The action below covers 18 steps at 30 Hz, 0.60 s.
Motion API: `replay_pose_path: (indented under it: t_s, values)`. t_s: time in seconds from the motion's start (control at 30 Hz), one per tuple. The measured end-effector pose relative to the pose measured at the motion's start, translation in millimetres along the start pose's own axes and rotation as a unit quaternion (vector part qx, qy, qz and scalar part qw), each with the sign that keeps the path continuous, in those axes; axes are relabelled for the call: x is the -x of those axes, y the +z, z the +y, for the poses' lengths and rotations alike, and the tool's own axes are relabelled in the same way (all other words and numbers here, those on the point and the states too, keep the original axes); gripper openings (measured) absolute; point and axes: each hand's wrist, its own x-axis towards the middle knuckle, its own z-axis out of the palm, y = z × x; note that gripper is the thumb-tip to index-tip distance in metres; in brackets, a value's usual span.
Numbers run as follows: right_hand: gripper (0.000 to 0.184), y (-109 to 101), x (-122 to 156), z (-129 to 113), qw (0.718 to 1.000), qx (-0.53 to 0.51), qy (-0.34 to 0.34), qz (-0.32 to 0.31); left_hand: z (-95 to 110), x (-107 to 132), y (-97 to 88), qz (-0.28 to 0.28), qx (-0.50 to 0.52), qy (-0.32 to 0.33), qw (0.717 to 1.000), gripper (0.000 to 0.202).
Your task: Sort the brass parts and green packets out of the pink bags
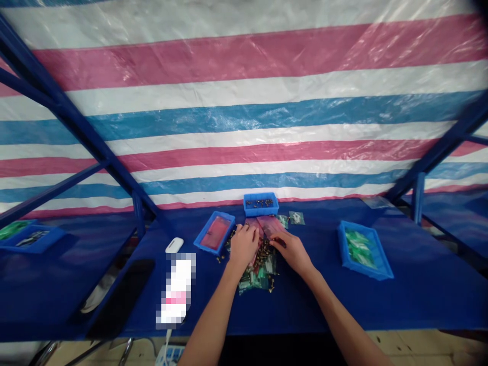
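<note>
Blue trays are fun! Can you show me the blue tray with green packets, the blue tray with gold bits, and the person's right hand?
Blue tray with green packets (366, 271), head view, on its front rim.
Blue tray with gold bits (261, 214), head view, on its front rim.
Right hand (292, 252), head view, on the back of the hand.

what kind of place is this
Probably a makeshift workshop for handling small parts: blue plastic trays, a heap of brass-coloured fittings and small bags on a blue table, under a striped tarpaulin on a metal frame.
</note>
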Motion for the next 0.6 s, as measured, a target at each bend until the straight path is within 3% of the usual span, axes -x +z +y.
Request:
replay_pose_path:
  t_s: [0.13, 0.23, 0.33, 0.4, 0.6]
  values:
    - [0.018, -24.0, -16.5, -32.7, 0.983, -0.017, -0.09, 0.16, -0.1, 0.5, -0.7, 0.0, 0.002, 0.0, 1.0, 0.028]
    - [0.023, -36.8, -53.2, -46.6, 0.971, 0.009, -0.147, 0.189, 0.9, 0.7, -2.2, 0.003, 0.003, 0.0, 1.0, 0.029]
    - [0.031, -37.8, -84.0, -40.5, 0.985, 0.084, -0.096, 0.116, 0.4, 0.4, -3.6, 0.007, 0.003, 0.003, 1.0, 0.027]
    - [0.036, -34.0, -85.7, -29.1, 0.989, 0.135, -0.041, 0.05, -1.0, -0.1, -3.9, 0.009, 0.001, 0.005, 1.0, 0.026]
    - [0.018, -25.7, -19.5, 2.7, 0.972, 0.204, 0.068, -0.095, -2.2, -0.3, 0.9, 0.016, -0.001, 0.009, 1.0, 0.03]
